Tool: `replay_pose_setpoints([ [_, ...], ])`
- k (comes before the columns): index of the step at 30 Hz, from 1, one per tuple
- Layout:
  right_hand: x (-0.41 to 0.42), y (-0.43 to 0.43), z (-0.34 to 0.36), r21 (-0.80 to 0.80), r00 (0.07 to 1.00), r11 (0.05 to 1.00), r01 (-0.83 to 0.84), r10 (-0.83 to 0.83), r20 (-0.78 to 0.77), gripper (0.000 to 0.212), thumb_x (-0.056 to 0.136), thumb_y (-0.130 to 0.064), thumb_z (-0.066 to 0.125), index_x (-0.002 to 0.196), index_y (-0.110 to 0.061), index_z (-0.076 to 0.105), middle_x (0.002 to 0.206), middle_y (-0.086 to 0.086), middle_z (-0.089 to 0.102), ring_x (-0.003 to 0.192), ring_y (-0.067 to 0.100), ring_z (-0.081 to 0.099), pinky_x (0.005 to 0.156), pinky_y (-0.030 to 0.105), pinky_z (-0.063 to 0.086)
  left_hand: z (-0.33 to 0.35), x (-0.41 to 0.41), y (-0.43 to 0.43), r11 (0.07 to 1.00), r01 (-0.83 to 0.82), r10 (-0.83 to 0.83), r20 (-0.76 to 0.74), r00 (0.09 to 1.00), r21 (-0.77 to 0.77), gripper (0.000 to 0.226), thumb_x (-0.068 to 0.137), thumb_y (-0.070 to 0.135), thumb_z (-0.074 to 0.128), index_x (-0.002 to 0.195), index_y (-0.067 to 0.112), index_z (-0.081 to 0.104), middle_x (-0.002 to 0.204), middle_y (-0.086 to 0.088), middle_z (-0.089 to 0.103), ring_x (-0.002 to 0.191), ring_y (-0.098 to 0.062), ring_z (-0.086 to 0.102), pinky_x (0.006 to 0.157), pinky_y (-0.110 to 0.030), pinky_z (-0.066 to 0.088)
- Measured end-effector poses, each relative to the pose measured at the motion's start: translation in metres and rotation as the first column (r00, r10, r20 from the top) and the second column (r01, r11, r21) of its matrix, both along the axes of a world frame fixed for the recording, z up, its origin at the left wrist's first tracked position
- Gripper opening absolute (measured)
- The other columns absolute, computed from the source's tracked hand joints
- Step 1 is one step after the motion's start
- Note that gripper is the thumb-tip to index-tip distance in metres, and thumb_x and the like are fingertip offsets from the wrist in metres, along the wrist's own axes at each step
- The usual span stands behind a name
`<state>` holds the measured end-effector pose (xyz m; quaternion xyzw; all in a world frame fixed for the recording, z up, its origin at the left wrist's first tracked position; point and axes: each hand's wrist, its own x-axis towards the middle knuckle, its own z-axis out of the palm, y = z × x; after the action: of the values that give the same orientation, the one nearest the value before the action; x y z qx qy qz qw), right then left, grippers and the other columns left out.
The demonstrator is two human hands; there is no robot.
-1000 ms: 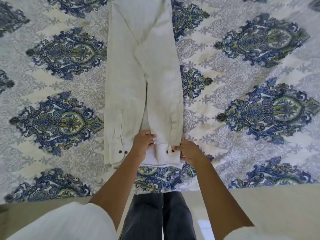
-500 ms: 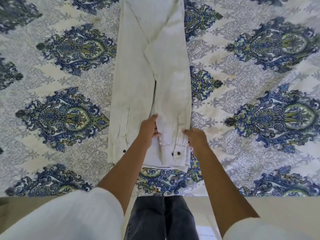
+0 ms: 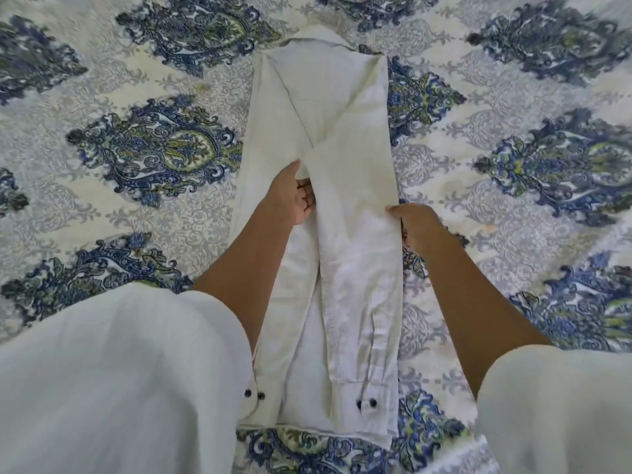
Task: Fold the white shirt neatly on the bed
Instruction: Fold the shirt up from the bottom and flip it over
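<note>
Shirt: white long-sleeved cloth shirt (image 3: 342, 159), folded into a narrow strip lengthwise on the blue-and-green patterned bedspread (image 3: 154, 155), collar far, buttoned cuffs near.
Left grip (image 3: 290, 196): fingers curled at the folded sleeve's inner edge, seemingly pinching it.
Right grip (image 3: 417, 227): thumb atop the strip's right edge, fingers hidden beneath, likely pinching.
Handling: probably light, limp, quick to crease, with layers prone to sliding.
Hold: best at both side edges, all layers pinched together.
</note>
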<state>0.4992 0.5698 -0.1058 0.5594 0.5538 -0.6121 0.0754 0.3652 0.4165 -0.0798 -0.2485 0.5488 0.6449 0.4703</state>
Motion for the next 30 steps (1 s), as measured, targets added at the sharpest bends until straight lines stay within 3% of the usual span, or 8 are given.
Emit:
replay_pose_setpoints([
  [3, -0.014, 0.006, 0.004, 0.009, 0.997, 0.997, -0.081, 0.081, -0.006, 0.038, 0.089, -0.018, 0.061, 0.123, -0.002, 0.056, 0.125, 0.018, 0.058, 0.112, 0.034, 0.058, 0.097, 0.044, 0.048, 0.001, -0.024, 0.003, 1.0, 0.016, -0.016, -0.061, 0.998, -0.004, 0.026, 0.091, 0.038, 0.054, 0.089, 0.012, 0.06, 0.089, 0.0, 0.065, 0.081, -0.012, 0.06, 0.077, -0.022, 0.039],
  [7, -0.03, 0.016, -0.004, 0.05, 0.995, 0.994, -0.1, 0.1, 0.0, 0.035, 0.09, -0.016, 0.058, 0.122, -0.001, 0.057, 0.125, 0.017, 0.059, 0.101, 0.024, 0.06, 0.093, 0.036, 0.047, -0.008, -0.045, 0.013, 0.957, 0.155, -0.213, -0.233, 0.949, -0.246, 0.005, 0.082, 0.016, 0.067, 0.084, 0.014, 0.063, 0.093, -0.006, 0.055, 0.072, -0.015, 0.047, 0.057, -0.021, 0.03],
  [13, -0.077, 0.044, -0.012, 0.079, 0.999, 0.997, 0.024, -0.02, -0.048, 0.019, 0.087, -0.006, 0.058, 0.069, -0.014, 0.057, 0.083, 0.01, 0.057, 0.062, 0.019, 0.05, 0.049, 0.026, 0.044, -0.024, -0.052, 0.019, 0.913, 0.063, -0.246, -0.421, 0.873, -0.404, 0.029, 0.079, -0.013, 0.055, 0.101, 0.003, 0.064, 0.091, -0.008, 0.061, 0.086, -0.022, 0.058, 0.073, -0.031, 0.051],
  [16, -0.097, 0.061, -0.02, 0.136, 0.998, 0.99, 0.039, -0.033, -0.044, 0.03, 0.085, 0.003, 0.052, 0.061, -0.014, 0.055, 0.087, 0.015, 0.06, 0.065, 0.022, 0.053, 0.046, 0.027, 0.044, -0.036, -0.051, 0.022, 0.869, 0.049, -0.325, -0.494, 0.806, -0.492, 0.01, 0.084, 0.002, 0.056, 0.09, 0.007, 0.062, 0.087, -0.005, 0.058, 0.086, -0.022, 0.055, 0.074, -0.033, 0.049],
  [19, -0.122, 0.07, -0.012, 0.252, 0.995, 0.965, -0.076, 0.091, -0.048, 0.008, 0.086, -0.012, 0.06, 0.084, -0.005, 0.061, 0.092, 0.013, 0.059, 0.077, 0.024, 0.057, 0.076, 0.038, 0.052, -0.045, -0.057, 0.038, 0.711, 0.087, -0.625, -0.571, 0.532, -0.698, 0.026, 0.086, 0.028, 0.06, 0.097, 0.005, 0.063, 0.094, -0.006, 0.049, 0.088, -0.018, 0.048, 0.08, -0.035, 0.044],
  [21, -0.141, 0.077, -0.006, 0.304, 0.987, 0.946, -0.117, 0.143, -0.066, 0.03, 0.088, -0.023, 0.061, 0.105, 0.002, 0.062, 0.095, 0.013, 0.059, 0.09, 0.027, 0.059, 0.09, 0.041, 0.05, -0.045, -0.064, 0.045, 0.584, 0.078, -0.763, -0.513, 0.394, -0.808, 0.024, 0.088, 0.028, 0.057, 0.101, 0.01, 0.066, 0.104, -0.008, 0.053, 0.099, -0.022, 0.05, 0.086, -0.037, 0.045],
  [27, -0.196, 0.103, -0.007, 0.445, 0.959, 0.874, -0.194, 0.265, -0.103, 0.025, 0.087, -0.034, 0.061, 0.094, -0.011, 0.066, 0.088, 0.003, 0.061, 0.088, 0.021, 0.058, 0.078, 0.033, 0.047, -0.048, -0.083, 0.047, 0.684, 0.184, -0.654, -0.481, 0.584, -0.706, 0.024, 0.092, 0.024, 0.054, 0.079, 0.006, 0.062, 0.074, -0.007, 0.055, 0.077, -0.024, 0.053, 0.069, -0.028, 0.039],
  [30, -0.21, 0.114, -0.011, 0.504, 0.952, 0.833, -0.228, 0.299, -0.064, 0.025, 0.085, -0.031, 0.064, 0.065, -0.018, 0.057, 0.069, -0.001, 0.054, 0.073, 0.018, 0.052, 0.072, 0.033, 0.044, -0.048, -0.085, 0.057, 0.564, 0.166, -0.794, -0.476, 0.378, -0.809, 0.027, 0.091, 0.038, 0.054, 0.091, 0.012, 0.065, 0.086, 0.002, 0.058, 0.087, -0.018, 0.054, 0.084, -0.035, 0.04],
])
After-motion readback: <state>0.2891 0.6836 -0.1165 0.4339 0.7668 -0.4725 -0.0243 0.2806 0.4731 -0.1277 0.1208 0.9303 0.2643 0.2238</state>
